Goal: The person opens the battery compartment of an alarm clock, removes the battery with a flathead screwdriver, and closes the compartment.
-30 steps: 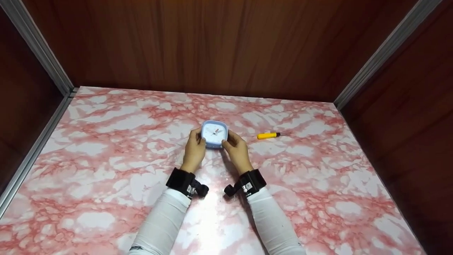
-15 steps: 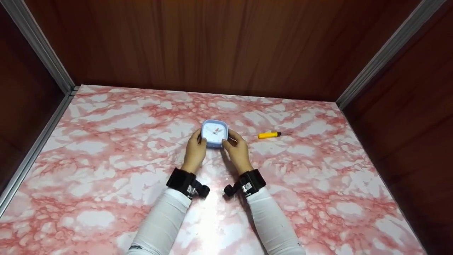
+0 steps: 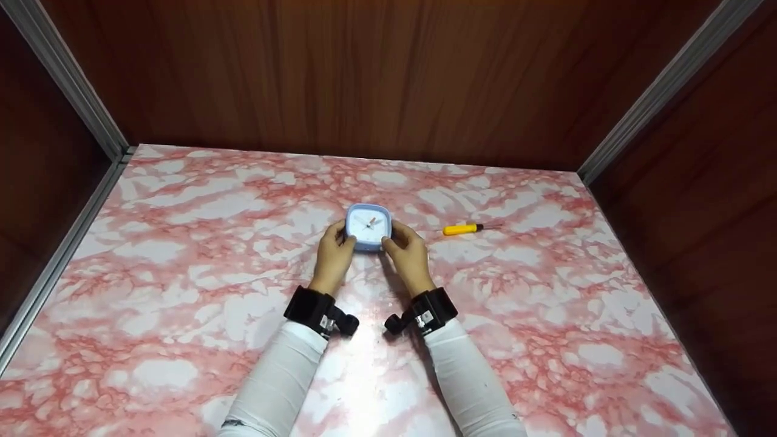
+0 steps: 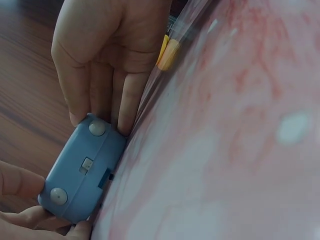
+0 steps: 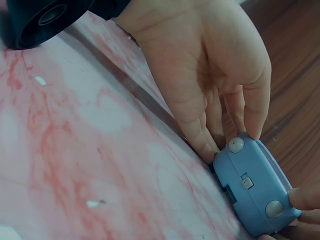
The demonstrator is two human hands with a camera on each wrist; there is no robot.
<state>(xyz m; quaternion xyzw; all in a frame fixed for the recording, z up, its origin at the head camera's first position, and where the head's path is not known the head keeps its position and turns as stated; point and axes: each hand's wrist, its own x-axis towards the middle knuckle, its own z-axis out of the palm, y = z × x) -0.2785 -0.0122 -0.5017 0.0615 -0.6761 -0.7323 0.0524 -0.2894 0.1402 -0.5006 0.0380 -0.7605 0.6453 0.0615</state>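
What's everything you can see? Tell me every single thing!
clock: one, light blue with a white face, middle of the head view
round bumps: two, whitish, on the clock's near side
small switch: one, whitish, between those bumps
screwdriver: one, yellow handle, right of the clock
tabletop: one, marbled red and white, below
wall panels: three, dark brown, behind and both sides
metal rails: at least three, grey, along panel edges
wrist cameras: two, black, on the wrists
sleeves: two, white, on the forearms
left fingers: one set, bare, gripping clock's left
right fingers: one set, bare, gripping clock's right
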